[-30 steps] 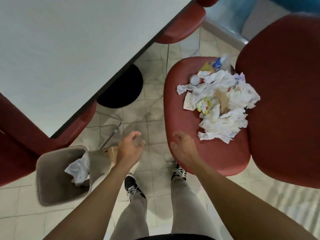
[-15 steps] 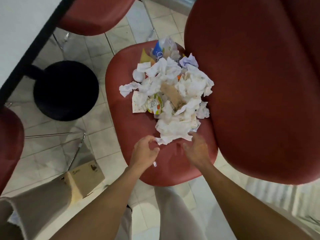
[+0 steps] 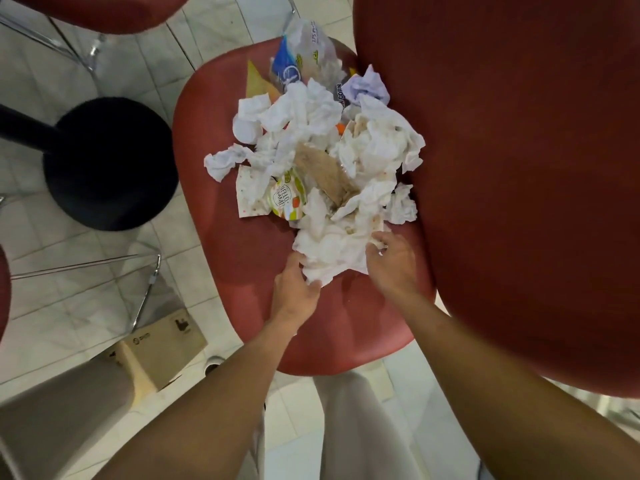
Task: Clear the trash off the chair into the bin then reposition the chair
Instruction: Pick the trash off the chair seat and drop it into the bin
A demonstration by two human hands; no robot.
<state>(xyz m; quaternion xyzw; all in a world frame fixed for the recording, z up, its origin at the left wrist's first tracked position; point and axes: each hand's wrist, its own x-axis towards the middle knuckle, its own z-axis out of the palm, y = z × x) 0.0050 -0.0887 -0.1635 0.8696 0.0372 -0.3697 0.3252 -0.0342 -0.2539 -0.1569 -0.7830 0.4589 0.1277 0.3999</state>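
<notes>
A heap of trash (image 3: 322,157) covers the red chair seat (image 3: 221,244): crumpled white tissues, a brown paper piece, a small printed cup (image 3: 288,199) and a clear plastic wrapper (image 3: 304,50) at the far end. My left hand (image 3: 294,289) and my right hand (image 3: 393,261) press in on either side of the nearest wad of white tissue (image 3: 332,251), fingers curled against it. The red chair back (image 3: 519,168) rises on the right. The grey bin (image 3: 59,407) shows only as a blurred edge at the lower left.
A black round table base (image 3: 107,164) stands on the tiled floor to the left. Chrome chair legs (image 3: 145,289) and a cardboard box (image 3: 162,344) lie between it and the bin. Another red chair (image 3: 97,12) sits at the top left.
My view swung from the bin and table toward the chair and moved closer. Both hands travelled forward over the seat edge and closed around the nearest tissue wad.
</notes>
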